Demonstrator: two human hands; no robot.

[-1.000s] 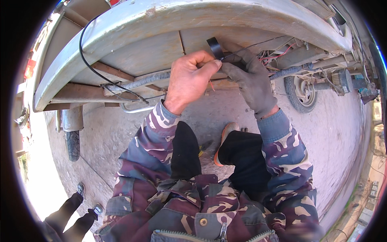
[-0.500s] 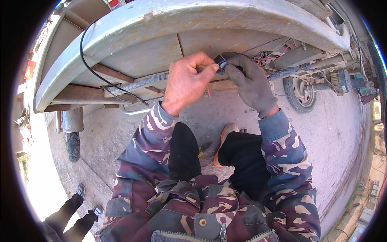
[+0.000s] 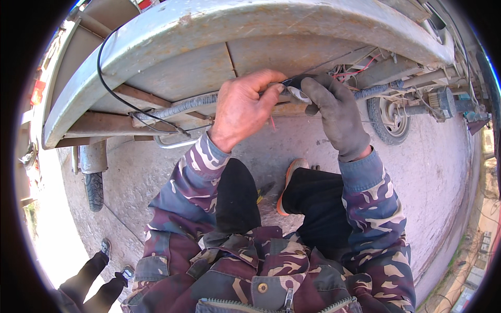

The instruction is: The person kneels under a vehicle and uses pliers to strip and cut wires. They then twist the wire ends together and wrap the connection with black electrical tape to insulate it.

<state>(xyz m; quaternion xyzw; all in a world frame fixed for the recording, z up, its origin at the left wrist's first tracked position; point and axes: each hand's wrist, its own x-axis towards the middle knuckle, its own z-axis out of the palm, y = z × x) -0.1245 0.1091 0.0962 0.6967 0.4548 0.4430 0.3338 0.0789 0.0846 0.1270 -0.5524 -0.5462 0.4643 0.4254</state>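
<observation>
Beneath a metal vehicle frame, my bare left hand [image 3: 245, 107] is closed in a pinch on a thin dark wire [image 3: 287, 82]; the fingers hide part of it. Close to its right, my right hand [image 3: 336, 109], in a grey glove, is closed around a small roll of black tape [image 3: 298, 94]. The roll's pale inner ring faces me, while the glove covers much of its rim. A short red wire [image 3: 272, 122] dangles below the left fingers. Behind both hands runs a grey wrapped cable bundle [image 3: 190, 106].
A curved metal rail [image 3: 219, 26] arches above my hands. Loose wires [image 3: 342, 73] cluster at right, near a wheel [image 3: 389, 122]. A black cable [image 3: 102, 70] loops over the rail at left. Another person's legs [image 3: 94, 274] stand at lower left.
My right hand has shifted slightly right and down and turned, bringing the roll's pale ring into view. The left hand keeps its pinch in nearly the same place.
</observation>
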